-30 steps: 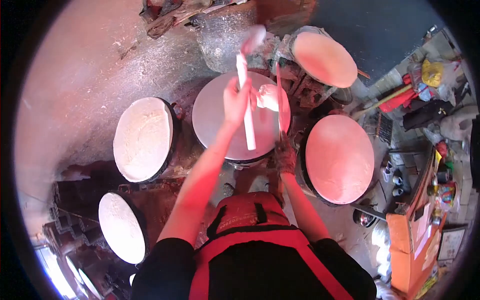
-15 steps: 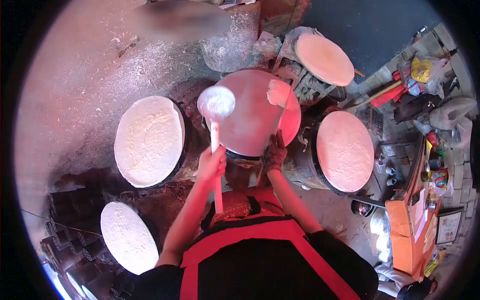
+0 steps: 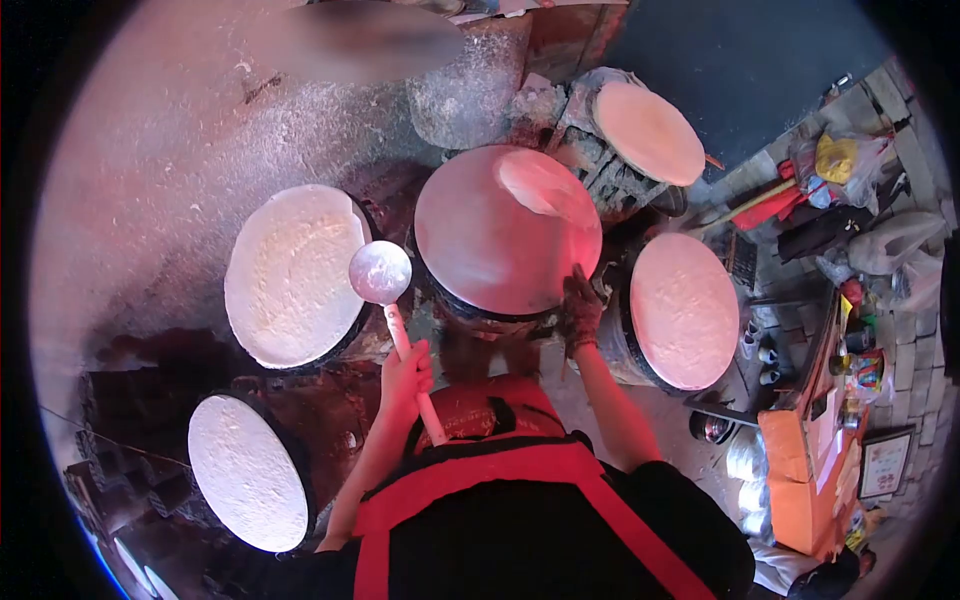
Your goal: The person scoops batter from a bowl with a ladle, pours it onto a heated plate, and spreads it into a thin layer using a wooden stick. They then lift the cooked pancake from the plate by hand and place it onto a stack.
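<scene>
My left hand (image 3: pixel 405 372) grips the white handle of a metal ladle (image 3: pixel 380 272), whose round bowl hangs between the left pan and the middle pan. My right hand (image 3: pixel 580 307), in a dark glove, holds the right rim of the tilted middle round pan (image 3: pixel 470 250). That pan shows a mostly bare metal face with a patch of pale batter (image 3: pixel 535 180) near its upper right. The left pan (image 3: pixel 290 275) carries a full pale sheet of cooked batter.
Three more round pans with pale sheets stand around: lower left (image 3: pixel 245 470), right (image 3: pixel 685 310) and upper right (image 3: pixel 648 132). A grey pot (image 3: pixel 465 90) stands behind the middle pan. Bags, bottles and an orange box (image 3: pixel 805 470) crowd the floor at right.
My left hand has drawn the ladle off the middle pan, left and down. My right hand slid right along the pan's rim. The batter patch has spread.
</scene>
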